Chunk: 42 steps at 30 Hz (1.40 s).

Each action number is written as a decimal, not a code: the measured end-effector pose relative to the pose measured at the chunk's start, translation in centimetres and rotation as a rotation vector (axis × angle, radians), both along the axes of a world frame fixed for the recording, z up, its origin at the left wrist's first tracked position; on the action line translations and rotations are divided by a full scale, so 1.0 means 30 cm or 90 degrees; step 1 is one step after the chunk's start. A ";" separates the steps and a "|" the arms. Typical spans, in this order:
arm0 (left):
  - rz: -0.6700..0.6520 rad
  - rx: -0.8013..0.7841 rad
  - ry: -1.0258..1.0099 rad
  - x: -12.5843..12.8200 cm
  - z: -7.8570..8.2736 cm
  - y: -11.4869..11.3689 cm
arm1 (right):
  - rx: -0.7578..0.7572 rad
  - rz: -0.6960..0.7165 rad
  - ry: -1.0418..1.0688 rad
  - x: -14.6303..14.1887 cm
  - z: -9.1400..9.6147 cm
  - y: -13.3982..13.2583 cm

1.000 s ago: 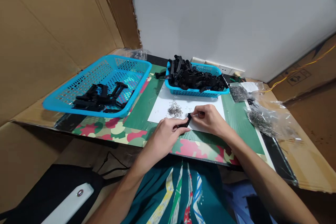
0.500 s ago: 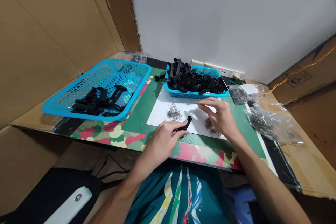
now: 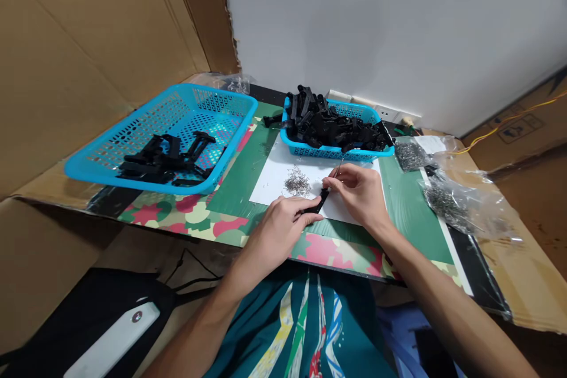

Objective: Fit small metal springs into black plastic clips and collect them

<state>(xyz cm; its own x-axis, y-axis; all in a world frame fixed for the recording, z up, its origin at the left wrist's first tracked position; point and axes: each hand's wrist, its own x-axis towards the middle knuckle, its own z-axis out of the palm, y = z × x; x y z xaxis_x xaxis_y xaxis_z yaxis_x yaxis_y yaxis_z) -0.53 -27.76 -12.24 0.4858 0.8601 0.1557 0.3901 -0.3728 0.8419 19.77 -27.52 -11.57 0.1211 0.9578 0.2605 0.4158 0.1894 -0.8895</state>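
My left hand (image 3: 281, 225) is closed on a small black plastic part (image 3: 319, 203) and holds it over the near edge of a white sheet (image 3: 274, 177). At the far tip of that part my right hand (image 3: 359, 192) pinches a thin metal pin (image 3: 339, 167). A heap of small metal pieces (image 3: 296, 181) lies on the sheet just behind my left hand. Behind the sheet stands a blue basket (image 3: 354, 153) piled with black parts (image 3: 328, 124).
A larger blue basket (image 3: 110, 156) at the left holds a few black parts (image 3: 163, 156). Clear bags of metal pieces (image 3: 447, 201) lie at the right. A green mat (image 3: 405, 207) and camouflage-patterned cover (image 3: 195, 215) lie over the table. Cardboard panels (image 3: 88, 35) stand at the left.
My right hand, which was reaching out flat over the sheet half a second ago, has come back to the black part and is pinching a pin. My left hand has stayed put.
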 end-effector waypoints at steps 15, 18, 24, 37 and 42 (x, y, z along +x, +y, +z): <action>0.023 -0.113 -0.032 0.004 0.011 0.012 | 0.074 -0.021 -0.011 -0.043 -0.039 -0.004; 0.038 -0.108 -0.026 0.003 0.018 0.014 | 0.081 -0.019 -0.001 -0.033 -0.024 0.010; 0.069 -0.036 -0.027 -0.025 0.020 0.006 | 0.073 -0.017 -0.197 0.104 0.031 0.028; 0.087 -0.079 -0.108 -0.040 -0.004 0.019 | 0.010 0.094 -0.532 0.190 0.039 0.037; 0.052 -0.084 -0.089 -0.048 0.014 0.011 | 0.054 0.207 -0.258 0.114 0.066 0.026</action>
<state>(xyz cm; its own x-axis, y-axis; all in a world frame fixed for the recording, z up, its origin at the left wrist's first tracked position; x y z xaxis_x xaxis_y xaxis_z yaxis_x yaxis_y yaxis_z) -1.98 -27.43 -11.81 0.3955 0.9129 0.1008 0.2900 -0.2283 0.9294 23.20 -26.73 -9.60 -0.3054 0.9027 0.3032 0.6309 0.4303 -0.6456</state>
